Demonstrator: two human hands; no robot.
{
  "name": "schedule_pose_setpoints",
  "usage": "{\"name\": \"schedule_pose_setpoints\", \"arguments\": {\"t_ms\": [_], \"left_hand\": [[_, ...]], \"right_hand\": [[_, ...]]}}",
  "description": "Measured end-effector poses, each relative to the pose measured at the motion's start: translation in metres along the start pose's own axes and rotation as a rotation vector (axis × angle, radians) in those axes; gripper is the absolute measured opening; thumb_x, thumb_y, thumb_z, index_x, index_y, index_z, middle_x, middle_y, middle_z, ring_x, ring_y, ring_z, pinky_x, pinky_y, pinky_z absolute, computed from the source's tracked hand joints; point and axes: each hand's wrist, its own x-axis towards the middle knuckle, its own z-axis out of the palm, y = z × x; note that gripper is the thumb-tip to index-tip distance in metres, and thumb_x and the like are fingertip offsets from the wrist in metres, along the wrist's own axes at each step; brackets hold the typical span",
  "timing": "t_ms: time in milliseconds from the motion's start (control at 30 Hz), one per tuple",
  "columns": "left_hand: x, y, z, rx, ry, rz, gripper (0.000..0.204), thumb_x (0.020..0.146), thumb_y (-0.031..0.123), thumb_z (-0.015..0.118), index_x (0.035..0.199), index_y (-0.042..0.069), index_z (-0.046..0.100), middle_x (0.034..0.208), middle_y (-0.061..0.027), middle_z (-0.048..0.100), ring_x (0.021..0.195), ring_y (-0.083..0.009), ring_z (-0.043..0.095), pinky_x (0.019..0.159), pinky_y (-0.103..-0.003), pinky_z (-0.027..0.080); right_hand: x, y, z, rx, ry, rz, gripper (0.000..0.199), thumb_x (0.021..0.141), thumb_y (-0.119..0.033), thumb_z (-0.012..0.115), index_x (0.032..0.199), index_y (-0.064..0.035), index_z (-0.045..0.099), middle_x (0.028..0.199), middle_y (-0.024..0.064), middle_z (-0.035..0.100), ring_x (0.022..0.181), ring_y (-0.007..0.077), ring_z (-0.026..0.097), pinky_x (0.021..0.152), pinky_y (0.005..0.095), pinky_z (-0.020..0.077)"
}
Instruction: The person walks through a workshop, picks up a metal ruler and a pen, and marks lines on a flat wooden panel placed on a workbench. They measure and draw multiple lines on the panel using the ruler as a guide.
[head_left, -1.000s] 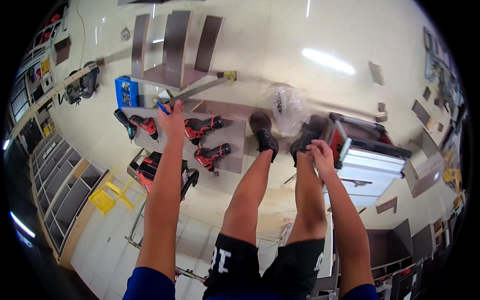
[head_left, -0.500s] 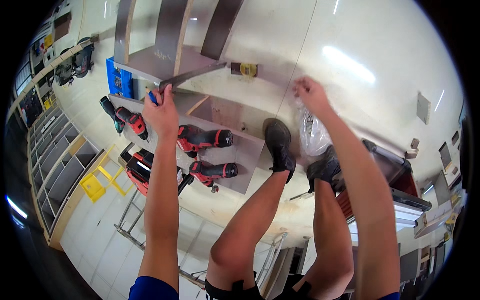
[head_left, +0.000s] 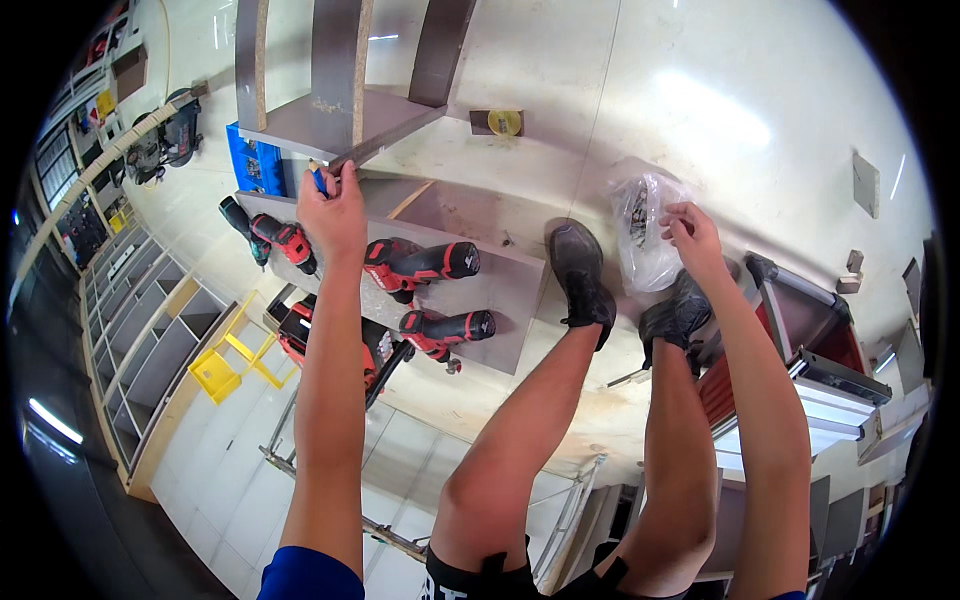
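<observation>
My left hand [head_left: 335, 215] is closed around a blue pencil [head_left: 319, 180], whose pale tip points up past the fingers. Its fingertips are at the near corner of a grey-brown panel [head_left: 395, 122], part of a unit with upright boards; whether they touch it I cannot tell. On the right, my right hand [head_left: 697, 240] is at the edge of a clear plastic bag [head_left: 648, 260] holding small metal pieces [head_left: 640, 215]. Its fingers are bent but apart, and I make out nothing between them. The bag lies on the floor just beyond my right shoe [head_left: 675, 315].
Red-and-black cordless drills [head_left: 425, 268] and a green one [head_left: 240, 222] lie on a grey board [head_left: 500, 345]. A blue crate [head_left: 258, 165] of small parts sits behind them. A yellow stand [head_left: 215, 375] is left; a red-and-black case [head_left: 810, 320] is right. My left shoe [head_left: 577, 265] is beside the board.
My right hand has moved from above the bag's far end down to its right side, and its fingers have loosened. My left hand keeps the pencil by the panel corner. The view has shifted slightly.
</observation>
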Motion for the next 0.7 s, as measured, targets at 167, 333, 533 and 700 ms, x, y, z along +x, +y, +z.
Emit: {"name": "schedule_pose_setpoints", "arguments": {"t_ms": [167, 333, 533, 700], "left_hand": [[0.006, 0.001, -0.006, 0.158, -0.064, 0.07, 0.037, 0.085, 0.011, 0.076, 0.071, 0.005, 0.042, 0.065, 0.0021, 0.037, 0.061, -0.0084, 0.037, 0.052, -0.027, 0.036], [0.008, 0.004, -0.007, 0.225, -0.074, 0.089, 0.04, 0.084, 0.014, 0.077, 0.07, 0.005, 0.041, 0.064, -0.0005, 0.04, 0.059, -0.0119, 0.038, 0.054, -0.03, 0.037], [0.012, 0.009, -0.009, 0.291, -0.03, 0.114, 0.041, 0.08, 0.02, 0.08, 0.075, 0.004, 0.043, 0.067, -0.0057, 0.044, 0.062, -0.0208, 0.042, 0.06, -0.036, 0.042], [0.017, 0.012, -0.014, 0.312, -0.079, 0.083, 0.04, 0.08, 0.02, 0.08, 0.077, 0.004, 0.043, 0.068, -0.0089, 0.047, 0.063, -0.0249, 0.045, 0.061, -0.038, 0.044]], "right_hand": [[-0.038, 0.019, 0.006, -0.019, -0.033, 0.047, 0.023, 0.093, -0.003, 0.051, 0.112, 0.0059, 0.059, 0.093, 0.0132, 0.069, 0.078, 0.0176, 0.067, 0.074, 0.0294, 0.0551], [-0.051, 0.045, 0.0, -0.12, -0.045, 0.123, 0.025, 0.089, -0.008, 0.056, 0.111, 0.0032, 0.061, 0.091, 0.0142, 0.069, 0.078, 0.0206, 0.068, 0.074, 0.0335, 0.0549], [-0.071, 0.081, -0.021, -0.411, 0.007, 0.099, 0.024, 0.086, -0.011, 0.059, 0.107, 0.0006, 0.063, 0.094, 0.0203, 0.069, 0.086, 0.0332, 0.069, 0.079, 0.0395, 0.0537], [-0.129, 0.073, -0.031, -0.478, -0.025, 0.192, 0.024, 0.087, -0.008, 0.058, 0.109, 0.0012, 0.063, 0.09, 0.0164, 0.07, 0.085, 0.027, 0.068, 0.079, 0.0368, 0.0533]]}}
